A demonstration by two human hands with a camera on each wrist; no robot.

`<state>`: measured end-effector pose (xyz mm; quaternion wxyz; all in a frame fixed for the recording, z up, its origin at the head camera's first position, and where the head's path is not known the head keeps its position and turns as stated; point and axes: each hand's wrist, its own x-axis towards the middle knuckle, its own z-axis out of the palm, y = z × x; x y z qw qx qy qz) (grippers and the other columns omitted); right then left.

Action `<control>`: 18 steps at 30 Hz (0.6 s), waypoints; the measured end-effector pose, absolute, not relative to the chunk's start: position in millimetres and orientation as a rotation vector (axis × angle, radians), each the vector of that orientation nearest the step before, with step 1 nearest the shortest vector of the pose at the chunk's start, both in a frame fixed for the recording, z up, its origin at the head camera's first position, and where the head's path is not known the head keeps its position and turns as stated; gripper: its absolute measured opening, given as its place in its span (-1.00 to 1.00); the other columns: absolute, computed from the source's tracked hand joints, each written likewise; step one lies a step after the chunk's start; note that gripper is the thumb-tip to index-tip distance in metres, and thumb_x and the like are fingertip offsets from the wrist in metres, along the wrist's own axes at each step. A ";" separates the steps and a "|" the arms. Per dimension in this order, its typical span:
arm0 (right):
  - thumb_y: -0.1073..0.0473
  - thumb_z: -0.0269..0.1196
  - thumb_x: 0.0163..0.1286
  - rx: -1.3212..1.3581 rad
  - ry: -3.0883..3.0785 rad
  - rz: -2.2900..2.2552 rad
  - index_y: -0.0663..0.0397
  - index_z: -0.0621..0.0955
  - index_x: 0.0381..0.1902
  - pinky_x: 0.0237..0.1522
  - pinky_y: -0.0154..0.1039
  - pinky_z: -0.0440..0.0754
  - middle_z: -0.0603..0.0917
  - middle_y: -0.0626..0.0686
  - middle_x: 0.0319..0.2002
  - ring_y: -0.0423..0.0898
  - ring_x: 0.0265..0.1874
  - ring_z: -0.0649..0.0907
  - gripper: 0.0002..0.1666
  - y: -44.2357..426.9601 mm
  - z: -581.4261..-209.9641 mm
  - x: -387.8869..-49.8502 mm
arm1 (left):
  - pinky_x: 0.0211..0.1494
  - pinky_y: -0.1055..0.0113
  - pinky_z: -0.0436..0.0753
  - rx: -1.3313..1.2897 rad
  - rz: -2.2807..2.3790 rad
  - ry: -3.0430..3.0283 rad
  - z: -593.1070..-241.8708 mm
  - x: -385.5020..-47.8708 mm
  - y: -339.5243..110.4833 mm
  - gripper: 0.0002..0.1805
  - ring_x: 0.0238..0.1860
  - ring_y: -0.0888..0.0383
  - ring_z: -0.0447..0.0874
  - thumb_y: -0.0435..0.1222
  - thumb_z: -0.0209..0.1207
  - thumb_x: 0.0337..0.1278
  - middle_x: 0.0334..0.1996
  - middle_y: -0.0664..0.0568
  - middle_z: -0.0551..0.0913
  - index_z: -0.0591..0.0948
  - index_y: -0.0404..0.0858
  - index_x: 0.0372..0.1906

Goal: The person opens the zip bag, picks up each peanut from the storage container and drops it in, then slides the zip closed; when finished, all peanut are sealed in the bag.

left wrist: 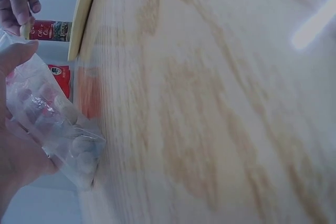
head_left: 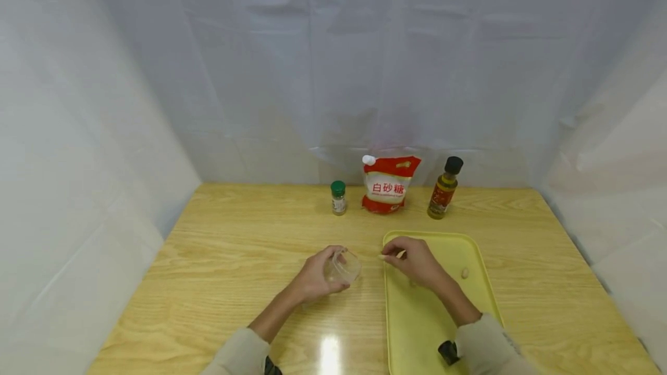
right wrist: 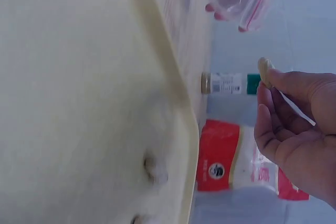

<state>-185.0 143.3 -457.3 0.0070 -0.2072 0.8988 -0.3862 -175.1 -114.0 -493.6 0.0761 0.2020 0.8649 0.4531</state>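
Observation:
A clear zip bag (head_left: 348, 266) (left wrist: 58, 114) is gripped by the left hand (head_left: 315, 275), its mouth held apart; several pale, rounded pieces (left wrist: 84, 153) lie inside it. Between thumb and index finger the right hand (head_left: 417, 262) (right wrist: 302, 119) pinches a small pale piece (right wrist: 264, 72), a short way right of the bag and over the left edge of the yellow tray (head_left: 422, 317) (right wrist: 94, 103). On the tray are a similar piece (head_left: 465, 272) toward its right side and another, partly hidden under the right hand; the right wrist view shows two pieces (right wrist: 155, 169) there.
Along the table's back stand a green-capped shaker (head_left: 339, 198), a red and white sugar bag (head_left: 387, 185) and a dark-capped bottle (head_left: 444, 188). Wooden table surface (head_left: 219, 259) extends left of the tray. White sheeting (head_left: 312, 74) hangs behind and at both sides.

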 end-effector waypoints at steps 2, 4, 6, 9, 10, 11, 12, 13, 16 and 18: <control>0.24 0.30 0.24 -0.674 2.813 -1.214 0.07 0.68 -0.31 -0.37 -0.41 0.55 0.68 -0.06 -0.38 -0.23 -0.37 0.61 -0.94 135.1 -455.0 -183.8 | 0.21 -0.06 0.44 0.603 1.362 2.593 -493.4 -175.1 -114.6 -0.24 0.20 -0.09 0.46 -0.21 0.43 -0.15 0.06 -0.06 0.58 0.39 -0.15 0.25; 0.24 0.30 0.23 -0.706 2.810 -1.226 0.06 0.68 -0.32 -0.37 -0.42 0.55 0.69 -0.06 -0.38 -0.23 -0.37 0.61 -0.94 126.6 -453.7 -183.2 | 0.19 -0.05 0.46 0.600 1.367 2.588 -493.2 -175.0 -114.9 -0.24 0.19 -0.08 0.47 -0.21 0.43 -0.15 0.07 -0.06 0.58 0.39 -0.16 0.25; 0.23 0.31 0.23 -0.730 2.805 -1.248 0.05 0.69 -0.33 -0.37 -0.42 0.54 0.69 -0.06 -0.38 -0.24 -0.37 0.61 -0.95 118.2 -452.7 -182.8 | 0.16 -0.03 0.48 0.600 1.369 2.584 -492.9 -174.8 -115.1 -0.24 0.17 -0.07 0.48 -0.21 0.43 -0.15 0.08 -0.06 0.57 0.39 -0.16 0.25; 0.23 0.34 0.20 -0.765 2.793 -1.281 0.07 0.70 -0.36 -0.39 -0.42 0.55 0.71 -0.05 -0.39 -0.24 -0.39 0.62 -0.95 106.6 -452.6 -182.7 | 0.12 0.01 0.51 0.611 1.367 2.578 -492.5 -174.5 -115.3 -0.25 0.12 -0.03 0.50 -0.22 0.42 -0.14 0.05 -0.05 0.58 0.38 -0.16 0.25; 0.23 0.34 0.19 -0.774 2.789 -1.288 0.07 0.70 -0.37 -0.40 -0.43 0.54 0.71 -0.05 -0.40 -0.24 -0.40 0.62 -0.95 103.5 -453.1 -182.8 | 0.10 0.01 0.51 0.616 1.368 2.578 -492.4 -174.3 -115.3 -0.25 0.11 -0.02 0.50 -0.22 0.42 -0.14 0.03 -0.05 0.59 0.38 -0.16 0.25; 0.23 0.35 0.19 -0.779 2.776 -1.299 0.08 0.70 -0.38 -0.40 -0.43 0.55 0.72 -0.04 -0.40 -0.25 -0.41 0.62 -0.96 100.4 -453.3 -182.6 | 0.09 0.02 0.52 0.620 1.366 2.577 -492.3 -174.3 -115.4 -0.25 0.09 -0.01 0.51 -0.23 0.42 -0.14 0.02 -0.04 0.59 0.38 -0.16 0.25; 0.23 0.35 0.18 -0.781 2.765 -1.304 0.09 0.70 -0.39 -0.40 -0.44 0.55 0.72 -0.04 -0.40 -0.25 -0.41 0.63 -0.96 97.5 -453.2 -182.2 | 0.08 0.02 0.52 0.625 1.369 2.574 -492.6 -174.3 -115.4 -0.26 0.08 -0.01 0.51 -0.23 0.41 -0.13 0.00 -0.03 0.59 0.38 -0.16 0.25; 0.24 0.36 0.18 -0.783 2.748 -1.313 0.10 0.70 -0.40 -0.41 -0.44 0.55 0.72 -0.03 -0.41 -0.25 -0.41 0.63 -0.95 95.1 -453.3 -181.9 | 0.08 0.02 0.52 0.628 1.374 2.568 -492.6 -174.2 -115.6 -0.26 0.08 0.00 0.51 -0.23 0.41 -0.13 0.00 -0.03 0.60 0.38 -0.16 0.25; 0.24 0.36 0.18 -0.776 2.710 -1.330 0.11 0.70 -0.40 -0.41 -0.44 0.55 0.72 -0.01 -0.41 -0.24 -0.41 0.64 -0.95 90.8 -453.5 -180.3 | 0.07 0.02 0.53 0.637 1.384 2.553 -493.2 -174.0 -116.0 -0.27 0.08 0.00 0.51 -0.23 0.40 -0.11 0.00 -0.04 0.59 0.37 -0.17 0.25; 0.23 0.36 0.17 -0.763 2.702 -1.335 0.10 0.70 -0.40 -0.40 -0.43 0.56 0.72 -0.01 -0.41 -0.24 -0.41 0.64 -0.95 90.6 -453.6 -179.3 | 0.08 0.01 0.52 0.643 1.387 2.546 -493.6 -174.2 -116.3 -0.27 0.08 0.00 0.50 -0.23 0.40 -0.10 0.00 -0.04 0.59 0.37 -0.16 0.25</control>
